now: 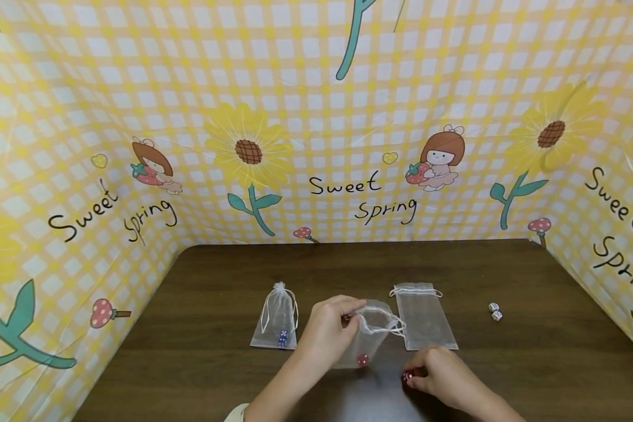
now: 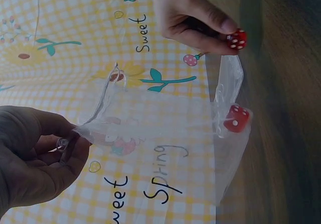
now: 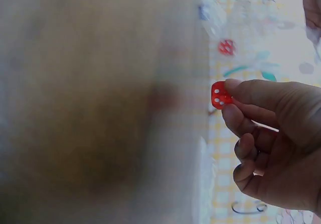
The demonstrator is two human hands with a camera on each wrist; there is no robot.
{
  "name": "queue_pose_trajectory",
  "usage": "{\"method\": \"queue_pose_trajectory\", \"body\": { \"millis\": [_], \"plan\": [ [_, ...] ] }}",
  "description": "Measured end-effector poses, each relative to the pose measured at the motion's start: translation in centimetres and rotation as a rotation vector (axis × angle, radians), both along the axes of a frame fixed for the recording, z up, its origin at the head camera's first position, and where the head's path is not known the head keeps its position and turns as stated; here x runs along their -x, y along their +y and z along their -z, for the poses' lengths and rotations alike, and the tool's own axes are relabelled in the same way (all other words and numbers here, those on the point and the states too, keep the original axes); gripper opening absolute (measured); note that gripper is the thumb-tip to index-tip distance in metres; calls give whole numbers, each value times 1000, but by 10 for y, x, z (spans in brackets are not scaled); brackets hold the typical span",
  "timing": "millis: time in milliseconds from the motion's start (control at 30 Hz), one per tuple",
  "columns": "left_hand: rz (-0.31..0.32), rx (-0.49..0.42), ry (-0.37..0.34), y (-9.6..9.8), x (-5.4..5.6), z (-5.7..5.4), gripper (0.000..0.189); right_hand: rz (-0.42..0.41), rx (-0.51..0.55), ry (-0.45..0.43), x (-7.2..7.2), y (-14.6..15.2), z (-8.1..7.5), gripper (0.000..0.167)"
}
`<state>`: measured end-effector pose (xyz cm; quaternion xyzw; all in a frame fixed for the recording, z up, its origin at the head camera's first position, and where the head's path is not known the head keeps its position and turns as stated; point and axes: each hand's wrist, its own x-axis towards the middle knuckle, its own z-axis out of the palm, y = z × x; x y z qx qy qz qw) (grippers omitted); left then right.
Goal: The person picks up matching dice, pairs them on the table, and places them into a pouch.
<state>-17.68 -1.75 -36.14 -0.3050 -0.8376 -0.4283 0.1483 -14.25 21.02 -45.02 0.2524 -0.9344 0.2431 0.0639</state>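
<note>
My left hand (image 1: 329,325) pinches the rim of a sheer white drawstring bag (image 1: 374,331), whose mouth gapes. Inside, at the bottom of the bag, lies a red die (image 1: 363,359) with white dots; the left wrist view shows this red die (image 2: 236,118) through the mesh. To the right of that bag, low over the dark table, my right hand (image 1: 448,375) holds another red die (image 3: 220,95) between thumb and fingertip. The other fingers of the right hand are curled loosely in the right wrist view.
On the left lies a drawn-up mesh bag (image 1: 274,319) with blue dice (image 1: 283,338) in it. A flat mesh bag (image 1: 424,316) lies right of centre. Two white dice (image 1: 495,311) sit farther right. A checked cloth (image 1: 316,117) surrounds the brown table (image 1: 216,269).
</note>
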Motion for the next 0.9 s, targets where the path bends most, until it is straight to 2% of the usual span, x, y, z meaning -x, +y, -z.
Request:
{"method": "queue_pose_trajectory", "body": {
  "millis": [233, 333, 567, 767, 900],
  "plan": [
    [18, 2, -23, 1, -1, 0, 24, 312, -89, 1, 0, 10, -27, 7],
    [18, 2, -18, 1, -2, 0, 24, 410, -87, 35, 1, 12, -40, 8],
    [17, 9, -13, 3, -3, 1, 25, 459, 29, 269, 5, 11, -58, 15],
    [20, 19, -21, 4, -3, 0, 25, 467, 143, 454, 7, 6, -58, 23],
    [20, 23, -17, 4, -4, 0, 25, 454, 202, 528, 9, 2, -58, 23]
  ]
}}
